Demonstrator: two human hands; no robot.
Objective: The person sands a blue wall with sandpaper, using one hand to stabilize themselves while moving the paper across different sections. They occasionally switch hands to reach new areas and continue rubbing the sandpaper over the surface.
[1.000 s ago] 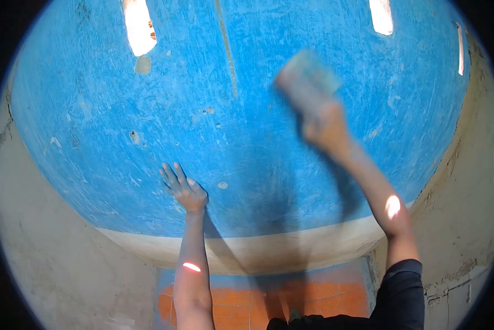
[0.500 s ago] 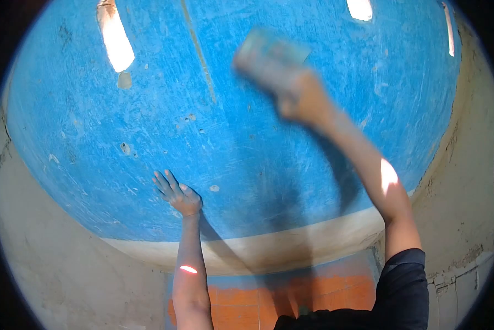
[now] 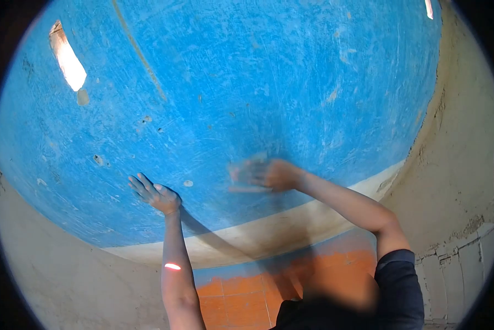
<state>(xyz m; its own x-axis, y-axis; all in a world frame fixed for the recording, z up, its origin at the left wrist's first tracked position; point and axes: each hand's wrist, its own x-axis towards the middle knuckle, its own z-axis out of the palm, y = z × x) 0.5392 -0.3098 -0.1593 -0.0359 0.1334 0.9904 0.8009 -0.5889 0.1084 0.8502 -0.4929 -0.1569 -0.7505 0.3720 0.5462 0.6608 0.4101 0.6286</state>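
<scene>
Nearest the camera, at the bottom edge, a dark sleeve (image 3: 401, 286) covers the upper right arm, and below it lies an orange tiled floor (image 3: 241, 302). From there both bare forearms reach up to a blue painted wall (image 3: 247, 82).

Low on the blue paint, the left hand (image 3: 154, 195) lies flat against the wall, fingers spread wide and straight, holding nothing; it looks like a brace for the body.

Just beside it to the right, the right hand (image 3: 271, 175) is smeared with motion blur. Its fingers seem curled over a flat pale sanding block (image 3: 246, 175) pressed to the wall, though the blur hides how tight the grip is. The block sits low on the blue area, a little above the pale unpainted band (image 3: 269, 234) that runs along the foot of the wall.

Judging from the blur and the many fine scratches across the paint, the step in hand appears to be rubbing the wall surface down. A next stroke would call for even pressure with the block kept flat, and for the left palm to stay planted.

Farther up, small chipped spots (image 3: 98, 160) pock the paint, a thin seam (image 3: 139, 52) runs diagonally, and a bright patch of sunlight (image 3: 68, 58) falls at the upper left. Rough bare plaster (image 3: 467, 137) borders the blue on the right.
</scene>
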